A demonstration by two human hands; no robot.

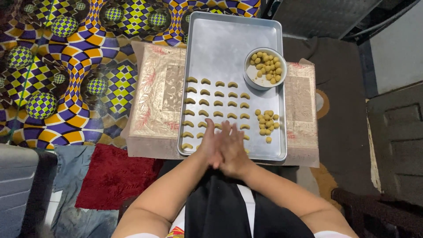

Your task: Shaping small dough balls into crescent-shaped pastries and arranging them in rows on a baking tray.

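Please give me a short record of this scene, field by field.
hands: left hand and right hand pressed palm to palm over the near edge of the tray
held: cannot tell what is between the palms
tray: metal, lying on a patterned box
crescents: dough pieces in neat rows on the tray's left part
bowl: white, on the tray's right side, holding small dough balls
loose balls: a small heap on the tray below the bowl
floor: bright checkered mat

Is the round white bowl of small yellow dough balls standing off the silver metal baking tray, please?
No, the round white bowl stands on the silver metal baking tray, in its far right part.
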